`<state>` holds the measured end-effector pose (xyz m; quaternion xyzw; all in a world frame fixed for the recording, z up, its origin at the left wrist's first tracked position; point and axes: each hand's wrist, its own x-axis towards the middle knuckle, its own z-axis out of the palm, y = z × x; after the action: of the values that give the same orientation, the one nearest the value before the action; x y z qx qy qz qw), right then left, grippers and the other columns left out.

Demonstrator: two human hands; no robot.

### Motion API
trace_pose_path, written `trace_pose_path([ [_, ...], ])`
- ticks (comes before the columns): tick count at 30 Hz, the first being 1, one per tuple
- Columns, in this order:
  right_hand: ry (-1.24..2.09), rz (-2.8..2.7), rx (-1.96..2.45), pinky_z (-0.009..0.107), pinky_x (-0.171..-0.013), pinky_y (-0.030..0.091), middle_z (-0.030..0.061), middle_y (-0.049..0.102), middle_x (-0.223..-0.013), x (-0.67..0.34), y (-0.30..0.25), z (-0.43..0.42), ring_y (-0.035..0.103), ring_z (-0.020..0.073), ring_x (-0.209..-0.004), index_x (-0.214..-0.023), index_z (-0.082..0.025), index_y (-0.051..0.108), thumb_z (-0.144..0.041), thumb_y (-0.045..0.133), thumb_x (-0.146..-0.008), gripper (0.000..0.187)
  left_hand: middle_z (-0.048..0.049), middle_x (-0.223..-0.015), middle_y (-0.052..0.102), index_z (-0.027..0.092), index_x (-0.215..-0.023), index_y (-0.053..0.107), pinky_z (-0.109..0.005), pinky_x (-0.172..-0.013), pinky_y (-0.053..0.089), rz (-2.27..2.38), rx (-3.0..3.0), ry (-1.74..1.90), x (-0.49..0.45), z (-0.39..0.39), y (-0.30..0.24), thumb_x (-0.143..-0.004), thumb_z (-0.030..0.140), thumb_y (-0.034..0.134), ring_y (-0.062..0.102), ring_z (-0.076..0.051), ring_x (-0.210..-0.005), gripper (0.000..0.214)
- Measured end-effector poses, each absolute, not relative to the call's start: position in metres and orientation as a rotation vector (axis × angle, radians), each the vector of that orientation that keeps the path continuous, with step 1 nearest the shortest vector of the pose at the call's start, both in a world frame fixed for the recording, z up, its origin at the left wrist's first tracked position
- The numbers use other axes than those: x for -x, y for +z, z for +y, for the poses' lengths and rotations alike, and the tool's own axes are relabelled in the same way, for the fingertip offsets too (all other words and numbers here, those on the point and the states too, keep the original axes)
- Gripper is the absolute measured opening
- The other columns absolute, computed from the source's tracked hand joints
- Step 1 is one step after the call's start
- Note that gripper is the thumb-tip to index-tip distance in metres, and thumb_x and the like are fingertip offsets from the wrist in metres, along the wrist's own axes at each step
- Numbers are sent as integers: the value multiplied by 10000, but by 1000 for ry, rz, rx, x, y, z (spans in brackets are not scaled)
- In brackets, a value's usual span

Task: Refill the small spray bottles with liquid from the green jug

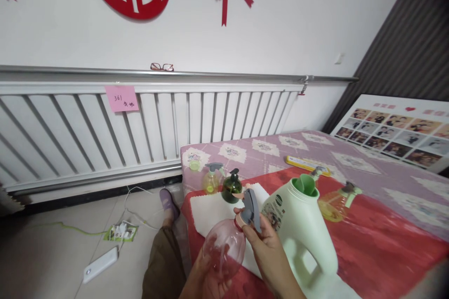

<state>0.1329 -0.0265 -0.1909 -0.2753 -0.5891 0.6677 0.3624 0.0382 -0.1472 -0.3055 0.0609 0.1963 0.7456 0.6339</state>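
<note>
A clear pink spray bottle (229,245) with a grey trigger head is tilted over the near edge of the bed. My left hand (200,273) is wrapped round its round body from below. At the neck, the fingers of my right hand (264,247) grip the pink collar just under the trigger. I cannot tell whether the head is fully screwed on. Right beside my right hand stands a pale green detergent jug (308,224), its green spout uncovered at the top. Behind the bottle are a dark green pump bottle (231,188) and a yellowish spray bottle (210,182).
Another spray bottle with yellow liquid (331,205) lies on the red cloth (379,233). A yellow-edged case (307,165) and a small green cap (194,164) are further back. On the floor lie a power strip (121,232), cables and a white power bank (100,264).
</note>
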Motion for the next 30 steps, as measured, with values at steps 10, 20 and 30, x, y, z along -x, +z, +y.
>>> trace_pose_path([
  [10, 1713, -1617, 682, 317, -945, 458, 22, 702, -1137, -140, -190, -31, 616, 203, -1056, -1090, -315, 635, -506, 665, -785, 361, 2, -1298, 581, 398, -1209, 563, -381, -1025, 403, 434, -252, 1804, -46, -144, -297, -540, 397, 873, 515, -272, -1233, 737],
  [20, 1766, -1610, 653, 411, -1066, 405, 69, 520, -1420, -151, -211, -41, 475, 230, -1305, -1355, -332, 409, -298, 679, -778, 639, -23, -1330, 536, 399, -1195, 542, -496, -1139, 230, 455, -305, 1907, -45, -136, -305, -473, 420, 889, 381, -325, -1343, 802],
  [30, 1531, -1832, 768, 478, -1051, 413, 152, 500, -1406, -157, -254, -49, 464, 338, -1300, -1397, -223, 336, -129, 711, -527, 951, -85, -1410, 480, 337, -1286, 477, -534, -1110, 269, 467, -529, 1871, -49, -127, -287, -506, 525, 845, 406, -366, -1321, 883],
])
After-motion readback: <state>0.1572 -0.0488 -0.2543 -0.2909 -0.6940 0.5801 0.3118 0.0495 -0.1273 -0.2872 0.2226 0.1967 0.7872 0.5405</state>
